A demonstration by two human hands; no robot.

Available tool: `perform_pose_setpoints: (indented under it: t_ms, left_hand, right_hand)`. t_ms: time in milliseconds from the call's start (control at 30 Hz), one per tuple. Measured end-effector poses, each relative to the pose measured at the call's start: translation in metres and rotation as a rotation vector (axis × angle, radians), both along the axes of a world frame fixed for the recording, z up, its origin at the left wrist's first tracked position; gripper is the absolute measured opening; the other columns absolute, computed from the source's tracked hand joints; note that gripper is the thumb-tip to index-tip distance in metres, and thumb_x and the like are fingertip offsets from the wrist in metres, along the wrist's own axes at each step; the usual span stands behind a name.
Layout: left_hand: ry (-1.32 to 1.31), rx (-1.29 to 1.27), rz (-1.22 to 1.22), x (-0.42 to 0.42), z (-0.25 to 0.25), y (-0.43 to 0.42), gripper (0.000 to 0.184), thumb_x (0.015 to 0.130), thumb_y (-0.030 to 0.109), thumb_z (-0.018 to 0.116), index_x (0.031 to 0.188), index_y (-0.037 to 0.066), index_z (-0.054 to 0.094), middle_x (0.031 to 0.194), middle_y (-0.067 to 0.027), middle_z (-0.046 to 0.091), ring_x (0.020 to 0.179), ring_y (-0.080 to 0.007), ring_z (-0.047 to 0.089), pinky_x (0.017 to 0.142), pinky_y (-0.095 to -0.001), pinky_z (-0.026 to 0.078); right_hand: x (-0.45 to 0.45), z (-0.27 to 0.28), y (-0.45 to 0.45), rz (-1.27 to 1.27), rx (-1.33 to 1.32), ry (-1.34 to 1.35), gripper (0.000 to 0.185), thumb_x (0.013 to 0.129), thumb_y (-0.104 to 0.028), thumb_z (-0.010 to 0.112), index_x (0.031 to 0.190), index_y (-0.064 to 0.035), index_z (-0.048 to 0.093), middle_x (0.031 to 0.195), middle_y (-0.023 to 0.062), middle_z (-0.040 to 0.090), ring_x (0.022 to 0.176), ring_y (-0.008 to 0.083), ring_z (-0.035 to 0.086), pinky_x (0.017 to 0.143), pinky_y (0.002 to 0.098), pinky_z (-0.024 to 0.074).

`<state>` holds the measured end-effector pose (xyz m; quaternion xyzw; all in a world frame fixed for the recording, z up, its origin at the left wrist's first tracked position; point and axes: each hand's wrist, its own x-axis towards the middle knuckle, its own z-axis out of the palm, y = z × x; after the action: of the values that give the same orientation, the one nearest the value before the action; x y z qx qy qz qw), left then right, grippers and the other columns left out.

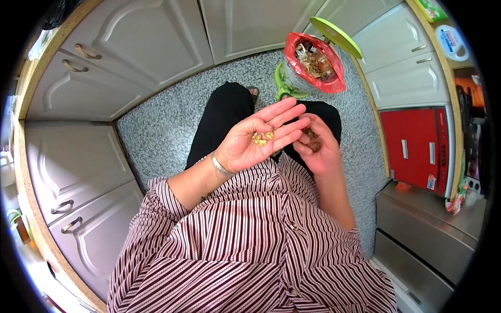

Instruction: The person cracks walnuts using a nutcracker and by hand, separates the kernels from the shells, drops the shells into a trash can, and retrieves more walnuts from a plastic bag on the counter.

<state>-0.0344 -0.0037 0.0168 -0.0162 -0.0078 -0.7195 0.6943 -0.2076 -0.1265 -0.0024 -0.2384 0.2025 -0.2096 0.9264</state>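
Inside the red bag [334,85] of the open bin [295,79], brown scraps [315,65]; across the open, upturned left hand [244,143], yellowish pieces [260,142]; gripped in the curled right hand [326,146], brown shells [313,144].

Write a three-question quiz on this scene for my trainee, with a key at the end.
1. Multiple choice: what lies on the open palm of the left hand?
a) coins
b) pale yellow nut pieces
c) buttons

2. True or false: the right hand holds brown bits that look like shells.

3. Fill in the colour: the bin, with its lid open, is lined with a ____ bag.

Key: 1 b; 2 true; 3 red.
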Motion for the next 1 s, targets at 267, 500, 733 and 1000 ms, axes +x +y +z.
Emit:
perform_pose_setpoints:
  t_ms: [267, 500, 733, 1000]
  left_hand:
    - [-0.064, 0.092, -0.158, -0.009, -0.005, -0.003, 0.067, 0.084, -0.009, 0.036, 0.150, -0.001, 0.027, 0.158, -0.0162, 0.025, 0.139, -0.0470, 0.032, 0.115, -0.0490, 0.033]
    - [-0.222, 0.155, -0.222, -0.012, -0.011, -0.004, 0.057, 0.094, -0.004, 0.035, 0.150, 0.003, 0.030, 0.158, -0.0146, 0.027, 0.128, -0.0463, 0.049, 0.095, -0.0425, 0.054]
    - [-0.348, 0.397, -0.152, -0.006, -0.028, -0.010, 0.027, 0.103, 0.017, 0.044, 0.118, 0.000, 0.059, 0.084, -0.0045, 0.064, 0.052, -0.0080, 0.044, 0.044, -0.0198, 0.035]
    - [-0.246, 0.470, -0.114, 0.011, -0.046, -0.007, 0.024, 0.101, 0.021, 0.051, 0.111, 0.002, 0.061, 0.086, -0.0018, 0.062, 0.064, -0.0079, 0.050, 0.050, -0.0198, 0.038]
  right_hand:
    - [0.020, -0.040, 0.027, 0.096, -0.075, 0.194, 0.036, 0.097, -0.015, 0.056, 0.131, -0.0054, 0.049, 0.122, 0.0077, 0.060, 0.109, 0.0167, 0.060, 0.091, 0.0305, 0.0524]
    - [0.006, -0.043, 0.026, 0.240, -0.587, 0.238, 0.041, 0.085, -0.006, 0.071, 0.122, -0.0012, 0.056, 0.114, 0.0073, 0.063, 0.104, 0.0175, 0.062, 0.087, 0.0312, 0.0525]
    - [0.019, -0.047, 0.001, 0.154, 0.286, 0.429, 0.033, 0.101, -0.037, 0.047, 0.107, -0.0089, 0.064, 0.096, 0.0056, 0.066, 0.083, 0.0195, 0.064, 0.073, 0.0344, 0.0531]
    - [0.039, -0.067, -0.183, -0.424, 0.167, 0.404, 0.029, 0.100, -0.027, 0.055, 0.109, 0.0001, 0.059, 0.103, 0.0147, 0.064, 0.088, 0.0261, 0.064, 0.077, 0.0380, 0.0579]
